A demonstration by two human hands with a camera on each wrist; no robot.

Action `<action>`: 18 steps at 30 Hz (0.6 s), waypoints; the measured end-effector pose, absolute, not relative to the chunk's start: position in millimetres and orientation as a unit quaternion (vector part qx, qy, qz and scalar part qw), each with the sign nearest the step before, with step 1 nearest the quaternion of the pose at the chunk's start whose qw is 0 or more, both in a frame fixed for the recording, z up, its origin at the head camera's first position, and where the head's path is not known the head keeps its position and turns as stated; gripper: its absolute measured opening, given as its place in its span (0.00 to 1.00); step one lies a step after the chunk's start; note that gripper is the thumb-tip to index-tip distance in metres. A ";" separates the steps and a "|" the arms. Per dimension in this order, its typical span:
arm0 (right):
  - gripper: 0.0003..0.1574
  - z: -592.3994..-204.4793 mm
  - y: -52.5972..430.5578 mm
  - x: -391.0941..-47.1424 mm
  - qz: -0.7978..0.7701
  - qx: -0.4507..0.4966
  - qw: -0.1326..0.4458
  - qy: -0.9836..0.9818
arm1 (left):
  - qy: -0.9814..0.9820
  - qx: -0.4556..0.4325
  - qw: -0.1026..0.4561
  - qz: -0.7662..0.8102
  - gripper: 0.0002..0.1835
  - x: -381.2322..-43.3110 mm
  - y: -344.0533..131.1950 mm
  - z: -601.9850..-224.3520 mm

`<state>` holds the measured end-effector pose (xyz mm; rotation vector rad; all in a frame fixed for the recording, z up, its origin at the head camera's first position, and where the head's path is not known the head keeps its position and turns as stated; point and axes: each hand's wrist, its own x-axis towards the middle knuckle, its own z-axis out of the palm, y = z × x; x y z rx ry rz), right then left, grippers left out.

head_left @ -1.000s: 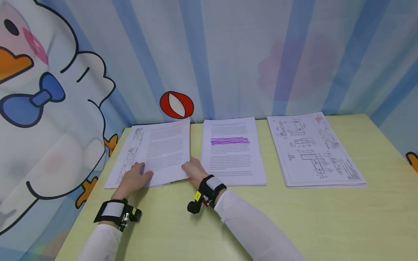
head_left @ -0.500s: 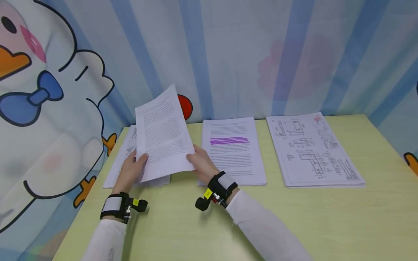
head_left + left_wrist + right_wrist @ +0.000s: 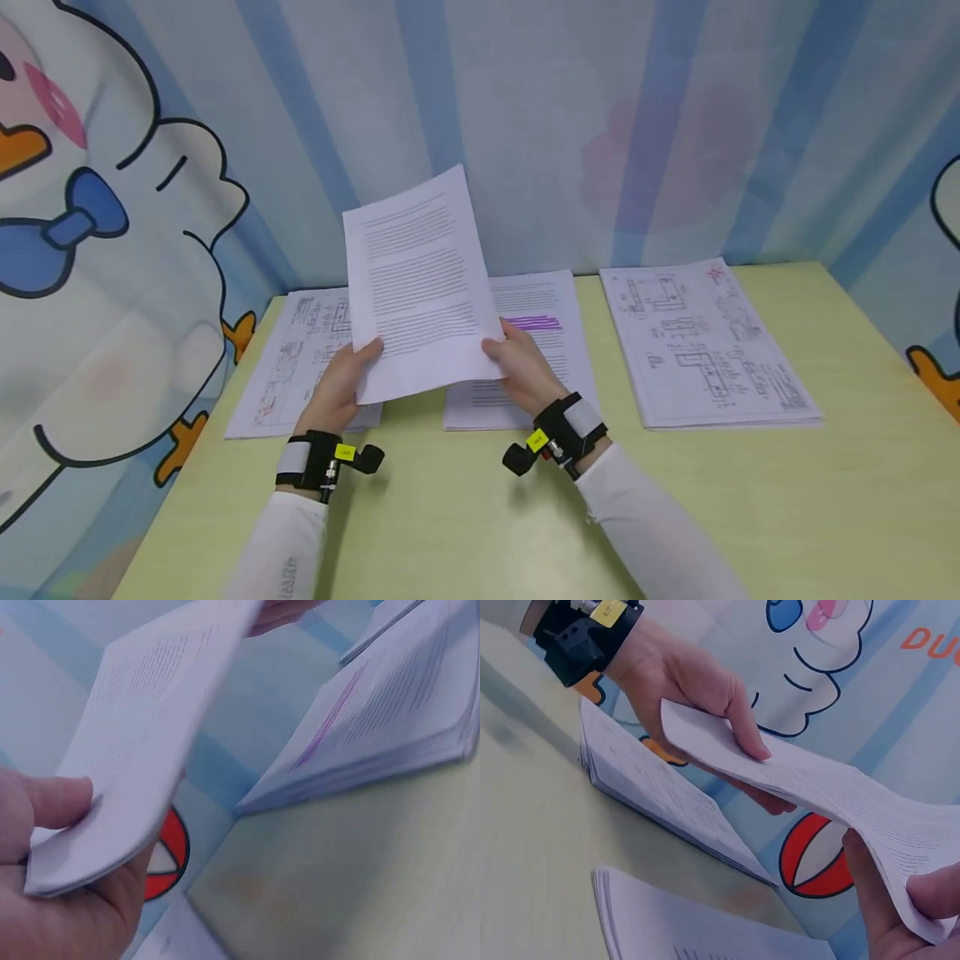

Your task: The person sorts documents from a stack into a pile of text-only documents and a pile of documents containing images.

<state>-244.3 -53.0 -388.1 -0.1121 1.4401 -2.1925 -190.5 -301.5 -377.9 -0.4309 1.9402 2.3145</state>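
Observation:
Both hands hold a thin stack of text-printed paper sheets up off the table, tilted. My left hand grips its lower left edge, thumb on the printed face and fingers behind. On the opposite edge my right hand pinches the sheets, its thumb on the front too. The sheets bow between the hands in the right wrist view. Below on the left lies a stack of drawing sheets, partly covered by the held sheets. A text stack with purple marking lies behind the right hand, also partly hidden.
A second stack of technical drawings, with a red mark at its top corner, lies to the right. The pale yellow-green table meets a blue striped curtain with cartoon prints at its back edge. Each wrist wears a strapped camera.
The text sheets have been lifted off the left stack, uncovering more drawings there. Both hands have moved up and to the right with them, and the left hand now grips the edge.

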 end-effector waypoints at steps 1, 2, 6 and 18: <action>0.28 -388.0 -47.4 -244.5 -0.803 -0.043 0.250 0.539 | 0.645 -0.129 0.049 0.751 0.23 -192.0 -296.4 -378.2; 0.28 -388.0 -41.6 -244.6 -0.799 -0.044 0.246 0.546 | 0.659 -0.119 0.050 0.741 0.22 -193.5 -291.2 -378.8; 0.27 -389.9 -18.0 -247.1 -0.769 -0.041 0.221 0.599 | 0.704 -0.082 0.057 0.703 0.21 -200.4 -270.0 -382.5; 0.30 -404.6 51.9 -255.3 -0.630 -0.058 0.191 0.750 | 0.774 -0.073 0.078 0.624 0.23 -216.2 -213.8 -396.2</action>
